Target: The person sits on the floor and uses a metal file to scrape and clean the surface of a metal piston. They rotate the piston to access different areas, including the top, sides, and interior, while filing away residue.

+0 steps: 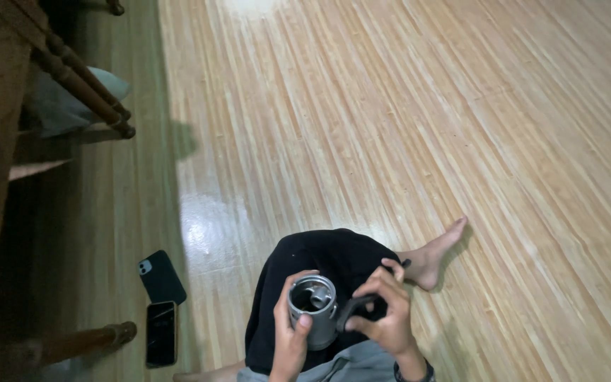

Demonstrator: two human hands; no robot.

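I sit on a wooden floor and look down at my lap. My left hand [289, 331] wraps around a grey metal cylinder with an open top [313, 311], holding it upright over my black trouser leg [319, 258]. Something metal shows inside its mouth. My right hand [383, 311] grips a dark curved handle-like piece [351, 310] right beside the cylinder, apparently attached to it, fingers curled over it. My bare foot [436, 255] rests on the floor to the right.
Two phones lie on the floor at the left: a dark one face down [161, 276] and one face up [161, 332]. Turned wooden furniture legs [83, 88] and a rail [79, 341] stand along the left. Glossy plank floor [426, 106] stretches ahead.
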